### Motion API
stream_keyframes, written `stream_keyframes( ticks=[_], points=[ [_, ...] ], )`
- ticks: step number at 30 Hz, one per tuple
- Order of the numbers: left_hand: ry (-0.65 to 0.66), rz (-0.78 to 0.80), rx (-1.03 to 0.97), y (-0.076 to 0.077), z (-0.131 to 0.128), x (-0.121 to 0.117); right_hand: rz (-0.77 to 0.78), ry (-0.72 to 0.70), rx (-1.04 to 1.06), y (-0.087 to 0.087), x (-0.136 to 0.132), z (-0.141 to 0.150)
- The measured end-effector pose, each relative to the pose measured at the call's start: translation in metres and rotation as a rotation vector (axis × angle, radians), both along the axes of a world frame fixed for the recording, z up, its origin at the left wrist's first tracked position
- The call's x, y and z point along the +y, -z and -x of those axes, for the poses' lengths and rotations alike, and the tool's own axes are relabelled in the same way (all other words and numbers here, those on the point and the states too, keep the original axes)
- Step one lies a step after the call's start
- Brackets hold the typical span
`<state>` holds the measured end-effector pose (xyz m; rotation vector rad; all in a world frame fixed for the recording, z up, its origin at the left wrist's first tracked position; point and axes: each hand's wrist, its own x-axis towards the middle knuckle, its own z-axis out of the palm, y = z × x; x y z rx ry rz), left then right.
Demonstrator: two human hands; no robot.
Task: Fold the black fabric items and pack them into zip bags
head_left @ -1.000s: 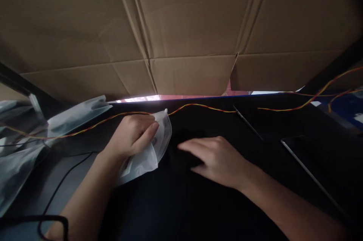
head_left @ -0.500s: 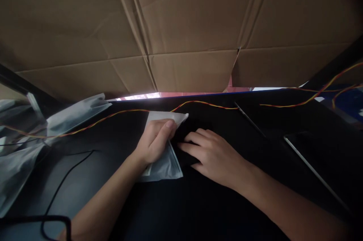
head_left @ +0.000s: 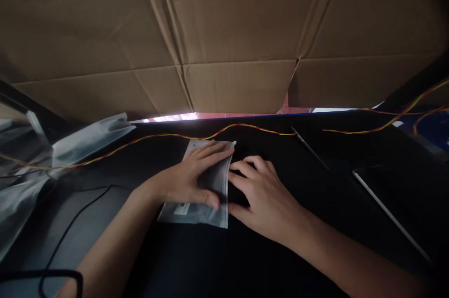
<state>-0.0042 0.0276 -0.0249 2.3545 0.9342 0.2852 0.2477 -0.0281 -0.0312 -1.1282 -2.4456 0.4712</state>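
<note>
A pale translucent zip bag (head_left: 213,218) lies on the black tabletop (head_left: 196,260), a small white label showing near its lower left. My left hand (head_left: 191,178) rests flat across the bag, fingers stretched and thumb spread out. Just right of the bag's zip edge is my right hand (head_left: 261,190), its fingers bent but apart and the tips at that edge. Against the dark surface I cannot make out anything under the right fingers.
A twisted red-yellow wire (head_left: 242,125) runs across the back. More translucent bags (head_left: 93,139) lie at left, near a black cable (head_left: 79,214). Dark flat slabs with a silver edge (head_left: 389,214) lie at right. A cardboard sheet (head_left: 238,87) stands behind.
My left hand has brought the bag right against my right fingers, then unclenched and flattened over it. The right hand has shifted slightly and its fingers have spread.
</note>
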Motion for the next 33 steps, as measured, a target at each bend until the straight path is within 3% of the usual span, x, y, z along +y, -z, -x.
stream_keyframes(
  ticks=[4,9,11,14,19,21,25,28,33],
  points=[
    [0.001,0.052,0.031,0.010,-0.006,-0.003,-0.014,0.024,-0.023,0.003,0.000,0.000],
    [0.067,0.091,-0.121,0.010,-0.019,-0.010,0.025,-0.395,0.026,-0.001,0.008,-0.007],
    [0.101,0.103,-0.158,0.010,-0.022,-0.012,0.050,-0.484,0.100,-0.001,0.010,-0.008],
    [0.112,0.055,-0.197,0.009,-0.027,-0.014,0.045,-0.446,0.168,0.007,0.007,-0.001],
    [0.105,-0.084,-0.235,0.004,-0.044,-0.023,-0.057,-0.200,0.290,0.021,0.000,0.013],
    [0.102,-0.079,-0.248,0.002,-0.045,-0.024,-0.045,-0.225,0.300,0.019,0.002,0.010],
    [0.082,0.023,-0.271,-0.001,-0.027,-0.017,0.126,-0.408,0.248,0.000,0.013,-0.006],
    [0.025,0.033,-0.175,0.002,-0.010,-0.006,0.198,-0.417,0.176,-0.010,0.019,-0.014],
    [0.001,0.037,-0.133,0.011,-0.005,-0.001,0.198,-0.446,0.085,-0.003,0.008,-0.010]
  ],
)
